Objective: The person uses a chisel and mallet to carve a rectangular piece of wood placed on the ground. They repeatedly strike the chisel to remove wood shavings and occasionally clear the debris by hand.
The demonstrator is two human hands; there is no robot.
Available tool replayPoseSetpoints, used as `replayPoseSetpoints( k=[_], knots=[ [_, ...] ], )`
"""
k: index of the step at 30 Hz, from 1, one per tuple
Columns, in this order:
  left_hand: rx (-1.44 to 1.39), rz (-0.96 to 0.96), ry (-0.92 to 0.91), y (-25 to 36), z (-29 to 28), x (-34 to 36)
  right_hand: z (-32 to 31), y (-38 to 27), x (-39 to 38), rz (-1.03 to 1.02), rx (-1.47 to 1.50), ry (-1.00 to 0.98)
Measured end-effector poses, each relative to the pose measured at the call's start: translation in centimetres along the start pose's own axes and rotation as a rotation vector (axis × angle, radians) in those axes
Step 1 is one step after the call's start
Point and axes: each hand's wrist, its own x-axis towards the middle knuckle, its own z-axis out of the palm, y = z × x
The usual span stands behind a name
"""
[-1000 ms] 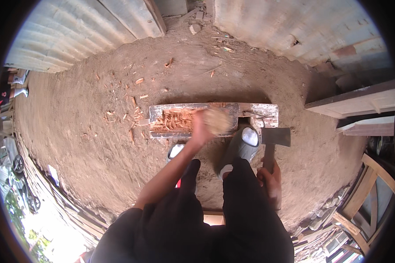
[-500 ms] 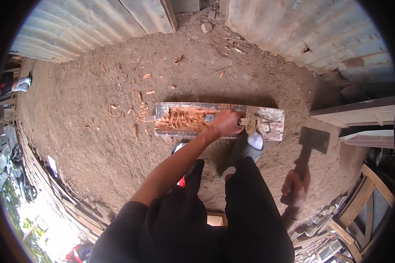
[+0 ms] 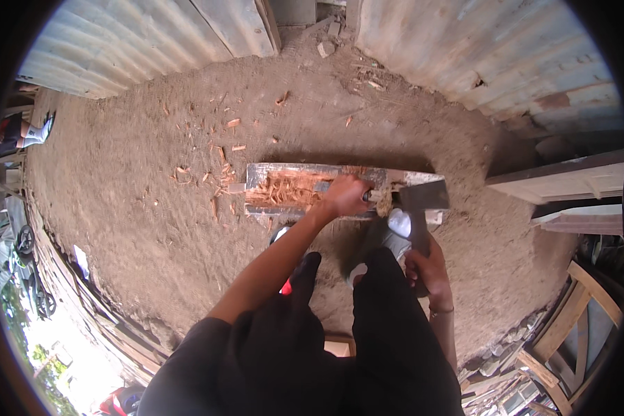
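Farthest left of the hands, and well apart from them, I see another person's lower leg (image 3: 33,133) with pale footwear. Coming right, orange-brown wood chips (image 3: 234,123) lie scattered over bare brown dirt ground (image 3: 152,243). Nearer, a long wooden beam (image 3: 277,209) with worn, pale and dark paint lies crosswise, running under the left hand (image 3: 347,195) and out past both sides of it. Left of that hand, the beam is hollowed into a rough reddish trough full of loose shavings (image 3: 284,191).

The left hand is closed around a short chisel-like tool (image 3: 383,201), whose frayed, pale wooden end sticks out on its right; I cannot tell whether the other end meets the wood. Below and between the two hands I find a grey shoe (image 3: 399,223) against the beam's near side, and dark trouser legs (image 3: 395,333) nearer me.

The right hand (image 3: 428,267), lower and to the right, is wrapped around the handle of a hatchet (image 3: 424,196). Its broad dark head, slightly blurred, is above the beam's right end, just beside the frayed tool end. Well right of this hand stands a wooden frame (image 3: 572,312)
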Motion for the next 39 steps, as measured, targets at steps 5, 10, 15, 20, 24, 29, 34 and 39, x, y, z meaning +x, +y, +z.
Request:
replayPoseSetpoints(
  k=[5,10,15,20,24,29,34,39],
  knots=[
    [-0.041,-0.052,0.059,-0.5,0.5,-0.1,-1.8,-0.6,-1.8,-0.055,0.288,0.226],
    [-0.037,-0.038,0.141,-0.1,0.9,0.6,2.4,2.4,0.1,-0.188,0.23,0.364],
    [-0.109,-0.03,0.232,-0.7,0.2,-1.0,2.5,-1.4,0.0,0.064,0.114,-0.061],
    [-0.027,-0.071,0.169,-0.9,0.3,-0.8,1.4,-3.7,-1.6,-0.059,0.22,0.14],
    [-0.073,-0.043,0.237,-0.3,0.6,-0.6,2.9,1.5,0.2,-0.19,0.025,0.304],
    [-0.089,-0.056,0.261,-1.5,-0.1,-1.4,2.7,-3.3,-1.0,-0.018,-0.095,-0.025],
    [-0.108,-0.08,0.265,-1.3,-0.2,-1.7,2.6,-4.9,-2.4,-0.297,0.144,0.205],
    [-0.026,-0.045,0.235,-1.4,0.7,-1.7,4.1,2.0,1.8,-0.545,-0.318,0.17]
  ],
)
